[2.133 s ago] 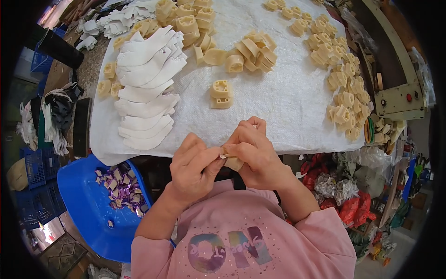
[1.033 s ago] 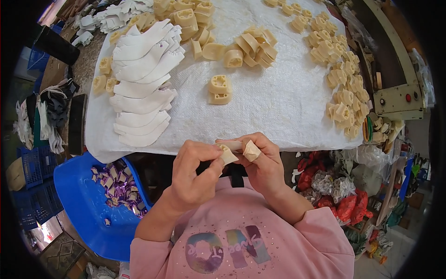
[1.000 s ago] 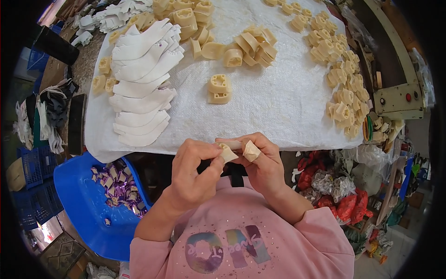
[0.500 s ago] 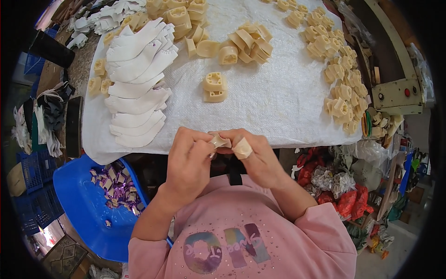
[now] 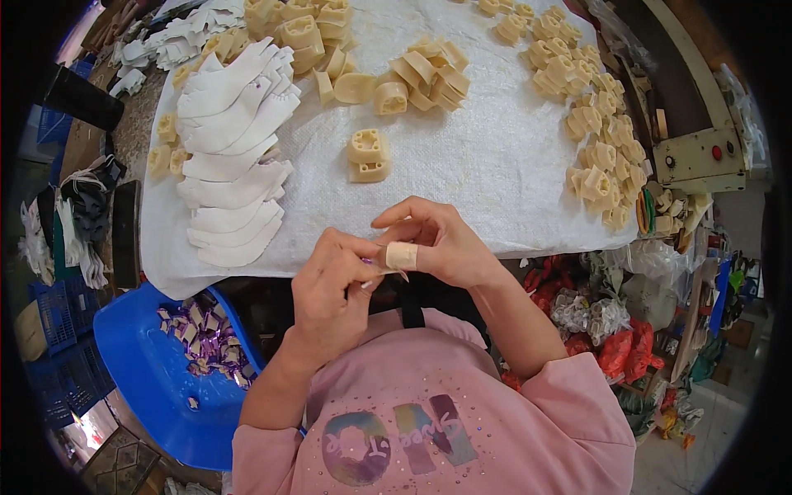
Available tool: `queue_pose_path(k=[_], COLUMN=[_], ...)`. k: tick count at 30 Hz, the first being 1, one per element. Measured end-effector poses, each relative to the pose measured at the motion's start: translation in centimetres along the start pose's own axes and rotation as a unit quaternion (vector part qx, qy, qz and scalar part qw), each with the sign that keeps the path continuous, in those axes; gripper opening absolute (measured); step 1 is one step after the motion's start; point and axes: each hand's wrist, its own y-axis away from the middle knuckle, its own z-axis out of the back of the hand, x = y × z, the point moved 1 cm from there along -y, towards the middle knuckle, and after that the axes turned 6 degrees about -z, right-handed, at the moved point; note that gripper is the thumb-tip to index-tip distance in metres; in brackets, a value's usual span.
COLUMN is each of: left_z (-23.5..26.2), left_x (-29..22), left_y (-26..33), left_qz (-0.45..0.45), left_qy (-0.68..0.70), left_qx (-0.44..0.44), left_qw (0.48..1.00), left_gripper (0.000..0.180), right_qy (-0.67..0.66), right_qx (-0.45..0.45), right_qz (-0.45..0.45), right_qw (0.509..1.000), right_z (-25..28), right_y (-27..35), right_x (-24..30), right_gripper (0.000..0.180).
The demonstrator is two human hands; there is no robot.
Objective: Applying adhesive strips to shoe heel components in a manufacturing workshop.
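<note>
My left hand (image 5: 332,276) is closed, its fingertips pinched round a small piece with a purple edge; most of it is hidden. My right hand (image 5: 450,247) is close against it, index finger stretched out and apart from the thumb. A beige wrap (image 5: 402,256) covers that thumb, whose tip meets the left fingertips. A thin pale edge shows just below the thumb. Ahead of my hands, a cream moulded block (image 5: 368,156) with holes stands alone on the white woven sheet (image 5: 318,194). Overlapping white curved pieces (image 5: 235,157) lie to its left.
A blue tub (image 5: 153,404) at lower left holds small beige-and-purple pieces (image 5: 198,334). Cream moulded parts lie in a heap (image 5: 429,76) at the far middle and a long pile (image 5: 606,157) along the right edge. Red bags (image 5: 627,355) sit below right, under a machine panel (image 5: 701,161).
My right hand has opened its index finger away from the thumb, and its wrapped thumb has turned left toward the left fingertips. The cream curved piece between my hands no longer shows clearly.
</note>
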Motion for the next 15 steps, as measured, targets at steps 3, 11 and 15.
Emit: queue_pose_path(k=[3,11,15], left_z=[-0.3,-1.0,-1.1], left_x=[0.3,0.3,0.2], left_y=[0.4,0.1,0.1], left_qz=[0.099,0.225,0.215], left_qy=[0.104,0.305,0.302], left_qx=[-0.066,-0.186,-0.181], left_qw=[0.987,0.907,0.911], left_gripper=[0.01,0.008,0.008], right_qy=[-0.001,0.193,0.275], right_qx=[-0.058,-0.078,-0.155], right_qz=[0.065,0.288,0.324], right_qw=[0.996,0.935,0.892], right_z=[-0.7,-1.0,-1.9], right_y=[-0.1,-0.1,-0.1], right_x=[-0.4,-0.5,-0.1], right_gripper=[0.027,0.019,0.017])
